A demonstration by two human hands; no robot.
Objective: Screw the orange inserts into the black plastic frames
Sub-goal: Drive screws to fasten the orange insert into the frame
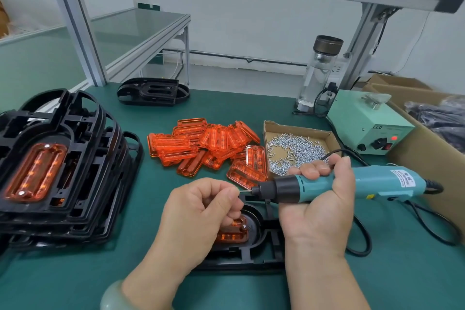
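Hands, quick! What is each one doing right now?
Left hand: pinching something tiny, probably a screw, at the bit tip; the fingers mostly hide it.
Right hand: gripping the teal electric screwdriver.

Dark green desk (251, 108); translucent orange inserts (206, 143); black frames (75, 171); teal electric screwdriver (364, 184) with black nose; silver screws (294, 151) in a brown cardboard tray (266, 128); pale green power box (364, 121).

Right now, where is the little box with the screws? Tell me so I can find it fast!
Look at the green table, then find the heap of orange inserts in its middle. Just right of that heap, before the pale green power box, lies a flat cardboard tray. Only it is shallow and full of tiny silver screws.
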